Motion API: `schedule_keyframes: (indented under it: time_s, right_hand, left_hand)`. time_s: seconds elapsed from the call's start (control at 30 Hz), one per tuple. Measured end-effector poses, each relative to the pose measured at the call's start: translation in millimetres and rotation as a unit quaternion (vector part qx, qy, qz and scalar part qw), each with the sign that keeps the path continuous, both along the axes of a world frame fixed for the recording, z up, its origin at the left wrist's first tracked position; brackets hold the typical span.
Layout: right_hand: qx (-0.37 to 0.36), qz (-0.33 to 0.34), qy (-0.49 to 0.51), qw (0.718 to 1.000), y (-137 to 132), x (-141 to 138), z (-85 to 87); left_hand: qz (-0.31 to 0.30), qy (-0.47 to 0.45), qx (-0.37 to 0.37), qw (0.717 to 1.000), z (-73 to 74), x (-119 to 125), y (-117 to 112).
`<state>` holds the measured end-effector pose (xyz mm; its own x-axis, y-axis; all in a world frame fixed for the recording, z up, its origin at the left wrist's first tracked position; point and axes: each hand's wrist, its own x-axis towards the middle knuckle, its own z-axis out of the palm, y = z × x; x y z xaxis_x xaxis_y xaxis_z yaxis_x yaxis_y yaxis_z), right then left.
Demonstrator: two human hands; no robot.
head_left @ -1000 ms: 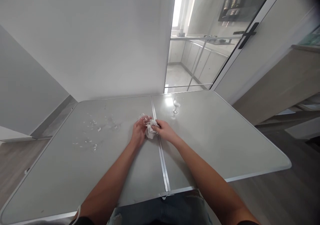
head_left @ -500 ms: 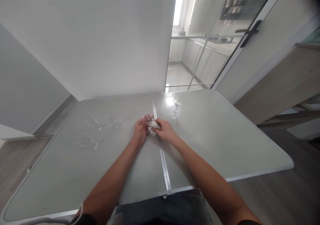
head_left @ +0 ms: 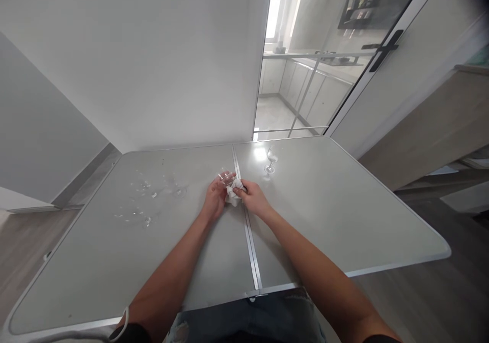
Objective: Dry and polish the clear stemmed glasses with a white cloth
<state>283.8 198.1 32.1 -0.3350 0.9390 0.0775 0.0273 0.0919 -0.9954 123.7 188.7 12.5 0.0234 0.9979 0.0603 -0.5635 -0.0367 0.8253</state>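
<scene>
Near the middle seam of the table, my left hand (head_left: 216,196) is closed around a clear wine glass (head_left: 226,178), its bowl showing over the fingers. A crumpled white cloth (head_left: 234,192) is pinched in my right hand (head_left: 252,197) and pressed against the glass. The cloth covers part of the glass, so its stem and base are hard to make out. Farther back, to the right of the seam, another stemmed glass (head_left: 270,161) stands upright on the table.
Several clear glasses (head_left: 147,193) are on the left half of the pale folding table (head_left: 328,216), faint against its surface. A white wall (head_left: 183,78) rises at the far edge. A glass door (head_left: 301,78) with a dark handle (head_left: 386,50) stands behind the right half.
The white cloth has shifted and spread a little against the glass as my right hand turned. The glass in my left hand has tilted slightly. The glasses on the table have not moved.
</scene>
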Motion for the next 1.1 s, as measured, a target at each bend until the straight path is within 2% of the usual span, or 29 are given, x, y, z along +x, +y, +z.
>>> schedule_keyframes:
  time_s: [0.13,0.2,0.27,0.33,0.43,0.5,0.63,0.73,0.83,0.93,1.0,1.1]
  right_hand:
    - [0.035,-0.024,-0.017,0.999,3.1,-2.6,-3.2]
    - [0.045,-0.023,-0.039,0.998,3.8,-2.0,-4.5]
    - [0.019,-0.027,-0.013,0.999,4.2,-1.6,-6.7]
    - [-0.013,-0.085,0.025,0.996,4.8,-1.2,-9.5]
    - [-0.026,-0.234,0.069,0.969,6.2,0.2,-10.8]
    - [-0.052,-0.264,0.134,0.954,6.1,0.0,-8.2]
    - [-0.173,-0.155,0.276,0.933,-0.4,-8.3,-0.3]
    - [-0.187,-0.1,0.299,0.93,-6.1,-15.9,1.3]
    - [-0.167,-0.09,0.283,0.94,-5.9,-17.1,-1.2]
    - [-0.116,-0.128,0.236,0.956,-2.3,-13.9,-4.1]
    - [-0.081,-0.156,0.235,0.956,-0.8,-12.5,-5.1]
    - [-0.115,-0.128,0.266,0.948,-0.9,-12.9,-6.3]
  left_hand:
    - [-0.043,0.021,-0.017,0.999,-2.4,3.9,1.2]
    - [-0.033,0.022,-0.031,0.999,-3.6,5.6,0.9]
    - [-0.015,0.018,-0.033,0.999,-5.0,6.2,1.4]
    - [0.002,0.012,-0.024,1.0,-6.2,5.2,2.9]
    - [0.062,-0.01,-0.006,0.998,-6.9,1.6,6.0]
    - [0.112,-0.024,0.008,0.993,-6.2,-0.6,7.1]
    - [0.169,0.013,0.046,0.984,-3.3,0.7,3.8]
    - [0.182,0.071,0.062,0.979,-1.9,5.1,-0.5]
    - [0.159,0.124,0.059,0.978,-1.9,8.2,-3.6]
    - [0.147,0.159,0.054,0.975,-2.9,9.3,-5.2]
    - [0.142,0.153,0.049,0.977,-3.7,9.3,-5.5]
    - [0.143,0.138,0.049,0.979,-4.7,8.4,-4.5]
